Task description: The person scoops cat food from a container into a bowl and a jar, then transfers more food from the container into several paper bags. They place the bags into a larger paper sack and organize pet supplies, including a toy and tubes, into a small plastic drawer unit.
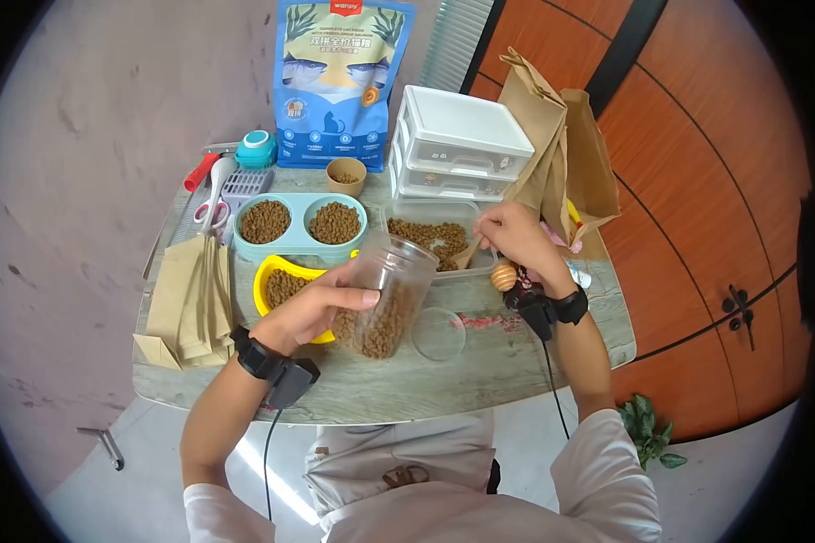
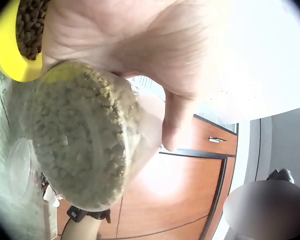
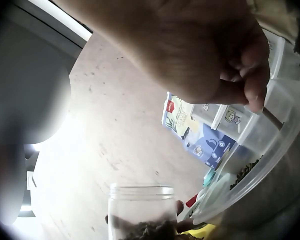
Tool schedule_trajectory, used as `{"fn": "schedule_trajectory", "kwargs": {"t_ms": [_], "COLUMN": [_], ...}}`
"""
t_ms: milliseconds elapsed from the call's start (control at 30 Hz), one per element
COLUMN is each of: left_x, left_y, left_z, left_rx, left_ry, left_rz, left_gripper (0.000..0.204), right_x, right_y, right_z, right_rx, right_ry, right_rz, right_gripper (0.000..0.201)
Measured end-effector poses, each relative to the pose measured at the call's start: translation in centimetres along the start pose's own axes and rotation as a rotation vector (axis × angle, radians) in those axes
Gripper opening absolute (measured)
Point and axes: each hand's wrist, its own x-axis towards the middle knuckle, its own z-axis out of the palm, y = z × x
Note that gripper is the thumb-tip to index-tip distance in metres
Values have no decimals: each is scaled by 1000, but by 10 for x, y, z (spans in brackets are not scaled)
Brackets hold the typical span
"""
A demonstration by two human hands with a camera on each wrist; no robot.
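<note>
My left hand [image 1: 321,303] grips a clear plastic jar [image 1: 391,299], tilted and part full of brown kibble, above the front of the table. In the left wrist view the jar's base [image 2: 80,140] faces the camera. My right hand [image 1: 516,237] pinches the handle of a small wooden scoop [image 1: 465,257], whose end is down in a clear plastic tub [image 1: 432,212] of kibble. The right wrist view has the fingers [image 3: 255,95] curled on that handle over the tub's rim, with the open jar [image 3: 141,205] below. A round clear lid [image 1: 438,334] lies beside the jar.
A light blue double bowl [image 1: 300,246] and a yellow bowl [image 1: 264,271] hold kibble. Behind stand a paper cup [image 1: 346,176], a blue cat food bag [image 1: 335,90] and white drawers [image 1: 462,136]. Folded paper bags [image 1: 186,303] lie left; larger paper bags [image 1: 552,145] stand right.
</note>
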Motion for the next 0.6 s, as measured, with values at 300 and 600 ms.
{"fn": "schedule_trajectory", "kwargs": {"t_ms": [300,600], "left_x": [2,2], "left_y": [-1,4], "left_z": [-5,-9], "left_rx": [-55,28], "left_ry": [-36,-17], "left_rz": [-2,137], "left_gripper": [65,70], "right_x": [19,41], "right_y": [-8,12], "right_z": [26,24], "right_rx": [290,458], "right_ry": [-220,-308], "right_rz": [87,111], "right_gripper": [24,27]}}
